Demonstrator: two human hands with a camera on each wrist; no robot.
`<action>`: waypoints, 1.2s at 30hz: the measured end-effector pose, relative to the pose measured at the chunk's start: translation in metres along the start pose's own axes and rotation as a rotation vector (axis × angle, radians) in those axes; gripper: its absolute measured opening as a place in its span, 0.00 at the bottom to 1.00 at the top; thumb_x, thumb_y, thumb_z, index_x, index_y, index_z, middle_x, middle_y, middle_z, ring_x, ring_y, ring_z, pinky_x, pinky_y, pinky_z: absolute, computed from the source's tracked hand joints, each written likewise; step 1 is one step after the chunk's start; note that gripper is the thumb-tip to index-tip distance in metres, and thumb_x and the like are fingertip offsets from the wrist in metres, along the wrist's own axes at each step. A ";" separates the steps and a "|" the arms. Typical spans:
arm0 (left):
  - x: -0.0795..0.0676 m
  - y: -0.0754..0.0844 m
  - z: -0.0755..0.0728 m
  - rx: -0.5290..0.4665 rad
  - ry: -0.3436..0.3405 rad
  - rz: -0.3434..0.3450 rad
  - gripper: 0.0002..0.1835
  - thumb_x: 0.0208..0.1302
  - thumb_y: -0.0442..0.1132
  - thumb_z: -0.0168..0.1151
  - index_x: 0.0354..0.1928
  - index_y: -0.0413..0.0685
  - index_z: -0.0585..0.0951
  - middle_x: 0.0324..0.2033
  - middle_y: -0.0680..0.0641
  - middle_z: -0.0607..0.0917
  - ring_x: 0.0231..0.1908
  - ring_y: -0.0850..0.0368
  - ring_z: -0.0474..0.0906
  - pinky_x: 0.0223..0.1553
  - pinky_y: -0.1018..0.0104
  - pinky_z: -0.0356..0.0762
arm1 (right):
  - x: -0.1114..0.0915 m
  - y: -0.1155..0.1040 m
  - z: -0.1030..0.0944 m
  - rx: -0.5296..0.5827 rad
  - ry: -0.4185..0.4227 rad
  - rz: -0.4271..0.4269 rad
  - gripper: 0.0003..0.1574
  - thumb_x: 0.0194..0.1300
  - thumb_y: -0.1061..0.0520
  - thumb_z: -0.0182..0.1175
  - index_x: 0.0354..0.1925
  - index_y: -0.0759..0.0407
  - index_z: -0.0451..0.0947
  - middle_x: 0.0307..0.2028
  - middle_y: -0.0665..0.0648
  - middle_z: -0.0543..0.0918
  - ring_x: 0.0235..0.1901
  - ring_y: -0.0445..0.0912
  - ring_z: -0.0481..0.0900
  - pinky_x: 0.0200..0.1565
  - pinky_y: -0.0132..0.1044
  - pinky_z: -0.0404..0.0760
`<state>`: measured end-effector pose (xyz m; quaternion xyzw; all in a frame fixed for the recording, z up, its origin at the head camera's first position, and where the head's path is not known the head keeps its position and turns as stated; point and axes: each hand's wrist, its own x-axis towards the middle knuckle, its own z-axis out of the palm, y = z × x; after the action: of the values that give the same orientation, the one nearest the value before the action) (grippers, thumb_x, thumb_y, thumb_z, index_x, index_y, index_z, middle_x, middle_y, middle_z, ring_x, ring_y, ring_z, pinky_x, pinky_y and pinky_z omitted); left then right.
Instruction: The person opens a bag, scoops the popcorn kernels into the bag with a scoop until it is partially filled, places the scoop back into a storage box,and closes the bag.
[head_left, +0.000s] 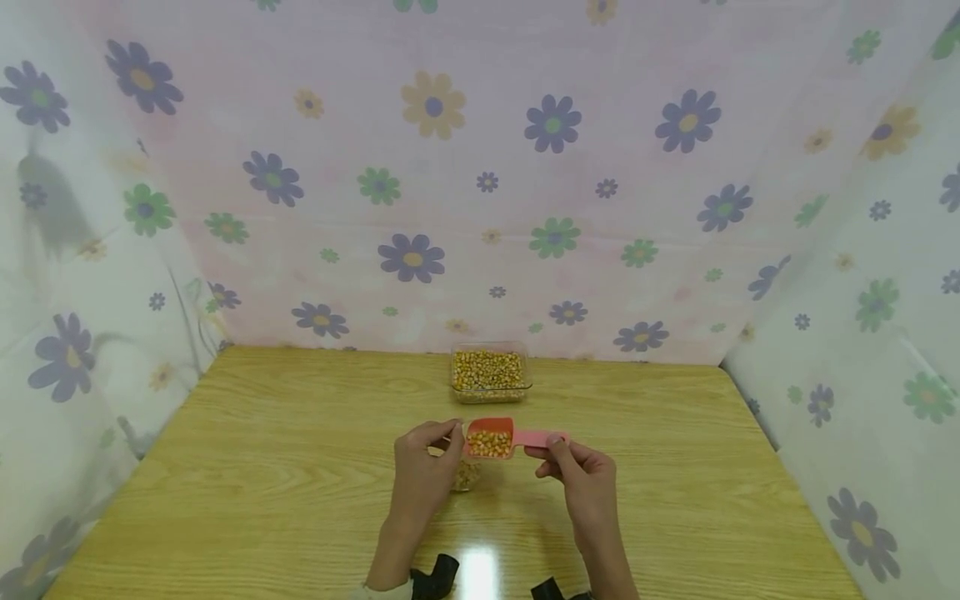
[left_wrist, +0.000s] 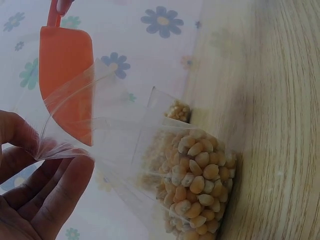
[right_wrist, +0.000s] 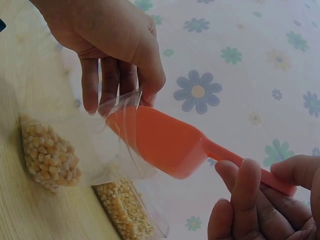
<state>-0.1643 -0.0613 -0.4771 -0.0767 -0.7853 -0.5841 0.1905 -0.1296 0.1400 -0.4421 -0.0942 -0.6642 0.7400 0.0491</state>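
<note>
Corn kernels fill the pink-orange scoop (head_left: 504, 440), whose handle my right hand (head_left: 588, 483) pinches between thumb and fingers. In the right wrist view the scoop's front end (right_wrist: 150, 135) sits inside the mouth of a clear plastic bag (right_wrist: 95, 150). My left hand (head_left: 426, 475) pinches the rim of that bag, holding it up at the opening. Kernels (left_wrist: 197, 180) lie in the bottom of the bag, which stands on the table. From the head view, the left hand and scoop hide much of the bag.
Behind the scoop, a clear glass container (head_left: 491, 398) of corn kernels stands near the back of the wooden table (head_left: 300, 433). Flower-patterned cloth (head_left: 487, 208) hangs along the back and both sides.
</note>
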 end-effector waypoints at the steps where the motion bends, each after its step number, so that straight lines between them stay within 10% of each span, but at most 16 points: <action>1: 0.000 0.000 0.000 0.005 -0.004 0.003 0.08 0.68 0.31 0.65 0.43 0.38 0.91 0.28 0.47 0.88 0.27 0.59 0.83 0.23 0.70 0.82 | 0.000 0.000 0.000 -0.002 0.002 0.001 0.22 0.76 0.55 0.58 0.46 0.77 0.84 0.29 0.52 0.91 0.22 0.41 0.83 0.46 0.37 0.86; 36: 0.000 -0.001 0.003 0.072 -0.001 0.088 0.07 0.66 0.28 0.66 0.40 0.38 0.91 0.28 0.49 0.89 0.26 0.59 0.83 0.25 0.70 0.82 | -0.003 -0.002 0.005 -0.078 -0.005 -0.039 0.20 0.76 0.56 0.58 0.43 0.74 0.85 0.34 0.59 0.91 0.24 0.45 0.84 0.47 0.36 0.84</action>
<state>-0.1657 -0.0583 -0.4784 -0.1044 -0.8018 -0.5464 0.2183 -0.1280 0.1348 -0.4398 -0.0813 -0.6942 0.7128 0.0585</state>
